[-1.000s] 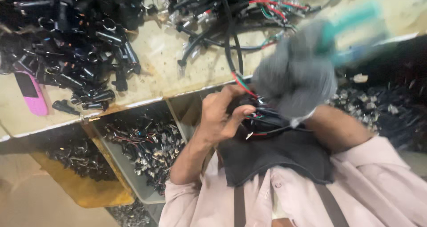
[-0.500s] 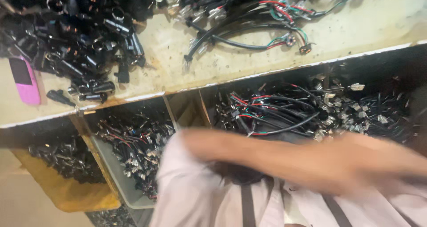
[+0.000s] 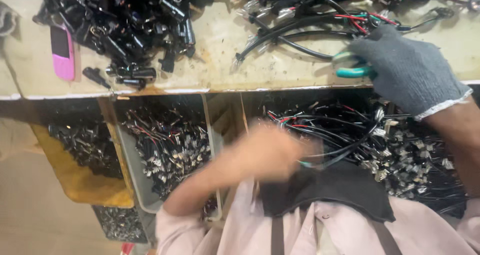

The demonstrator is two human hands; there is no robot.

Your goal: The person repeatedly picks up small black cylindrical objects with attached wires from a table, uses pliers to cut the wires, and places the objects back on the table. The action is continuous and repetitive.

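My right hand [image 3: 407, 67] wears a grey knit glove and rests on the workbench at the upper right. Its fingers close around a teal-handled hand tool [image 3: 350, 67], beside a bundle of black cables with red and green wires [image 3: 320, 27]. My bare left hand [image 3: 267, 152] is blurred in mid-frame, over the edge of a bin of wired connectors [image 3: 400, 145]. A black cable [image 3: 350, 147] runs from that hand's fingertips into the bin; the blur hides whether the fingers grip it.
A pile of black plug parts [image 3: 135, 30] and a pink phone [image 3: 63, 52] lie on the worn bench [image 3: 220, 65] at upper left. Below the bench edge stand a grey tray of small wired terminals [image 3: 170, 150] and a yellow tray [image 3: 85, 185] of dark parts.
Both hands were together at my chest on a wire bundle. The gloved right hand has since swung up to the bench and onto the teal tool; the left hand moved over the bins.
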